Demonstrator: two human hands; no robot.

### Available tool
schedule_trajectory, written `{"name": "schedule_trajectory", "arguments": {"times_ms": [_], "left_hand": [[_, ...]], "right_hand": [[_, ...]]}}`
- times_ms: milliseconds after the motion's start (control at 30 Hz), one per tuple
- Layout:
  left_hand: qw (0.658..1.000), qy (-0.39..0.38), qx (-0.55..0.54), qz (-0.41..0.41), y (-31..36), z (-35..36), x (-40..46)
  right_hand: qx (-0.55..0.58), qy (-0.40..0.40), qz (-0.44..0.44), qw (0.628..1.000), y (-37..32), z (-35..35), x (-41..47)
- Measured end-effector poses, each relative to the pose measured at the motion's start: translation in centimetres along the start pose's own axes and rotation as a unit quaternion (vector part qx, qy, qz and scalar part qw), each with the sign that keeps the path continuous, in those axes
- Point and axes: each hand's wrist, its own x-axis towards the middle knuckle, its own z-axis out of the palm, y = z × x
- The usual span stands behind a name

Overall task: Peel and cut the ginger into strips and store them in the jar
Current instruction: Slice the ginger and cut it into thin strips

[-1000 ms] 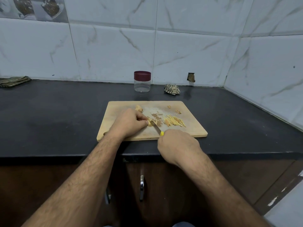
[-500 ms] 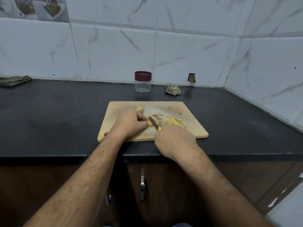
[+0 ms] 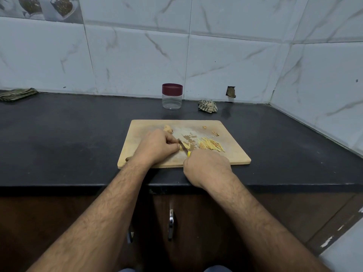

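**Slicing in progress; jar shut and unfilled**

Your left hand (image 3: 157,147) sits on the board (image 3: 141,154) with fingers curled down over a small piece of ginger (image 3: 180,147). Only a sliver of it shows at the fingertips, so its remaining size cannot be judged. Your right hand (image 3: 206,165) is closed round the yellow handle of the knife (image 3: 183,146); the blade runs toward 11 o'clock and meets the ginger right beside your left fingertips.

Judgement on the step: the piece looks small, and the blade works very close to your fingers. Keep the fingertips tucked behind the knuckles and let the flat of the blade ride against them. Cut with short, straight strokes and keep each width matched to the strips already made. When the piece gets too small to hold safely, lay it flat side down before you go on.

Location of task items, read from the board's centre: cut strips (image 3: 211,145) lie in a loose pile at 3 o'clock, just beside the blade. A further lump (image 3: 168,128) rests at 11 o'clock, behind your left hand. Small scraps (image 3: 215,133) lie at 1 o'clock.

Container: the jar (image 3: 172,96) stands upright at 12 o'clock, off the board and near the wall, well apart from the strips. Its red lid is on. Through the clear wall it appears empty. Storage has therefore not begun; the lid must come off first.

A crumpled cloth (image 3: 207,106) lies on the counter (image 3: 59,134), just right of the jar.
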Motion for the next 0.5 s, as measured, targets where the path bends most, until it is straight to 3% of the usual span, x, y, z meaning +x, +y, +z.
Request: {"name": "schedule_trajectory", "arguments": {"times_ms": [500], "left_hand": [[1.0,0.005,0.003,0.006,0.4,-0.2,-0.4]], "right_hand": [[0.02,0.014,0.006,1.0,2.1,1.8,-1.6]]}}
